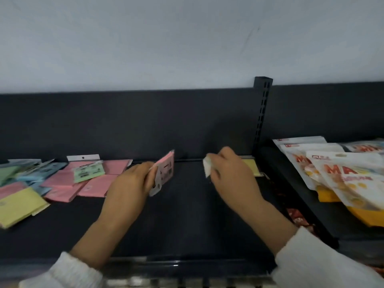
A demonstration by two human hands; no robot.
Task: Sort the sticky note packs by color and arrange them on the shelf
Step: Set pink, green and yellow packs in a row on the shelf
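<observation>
The pink pack (165,171) stands on edge in the left hand (133,181), just left of the middle of the shelf (176,215). Its long axis slants from seven o'clock up to one o'clock: the white hang-tab end points down and toward the person, and the pink end points up toward the dark back panel (145,125). Its printed label side faces three o'clock. The left hand's fingers and thumb are curled round the pack's lower left edge, pinching it. At three o'clock from it, well apart, the right hand (230,173) is curled with its fingertips closed on a pale piece (207,168), too blurred to name, which shows only at the hand's nine o'clock side. Just behind that hand a yellow pack (251,166) lies flat at the back of the shelf, near the foot of the slotted post (261,113). At nine o'clock from the left hand, pink packs (93,183) lie flat and overlapping, with a green pack (89,172) on top of them. Further toward nine o'clock are blue packs (41,169), and at the frame's left edge a large yellow pack (18,202) lies tilted near the shelf front. Beyond the post, at three o'clock, snack bags (342,173) lean in a stack on the neighbouring shelf. White sleeves (311,258) cover both forearms, and a pale wall (187,38) rises above the back panel.
</observation>
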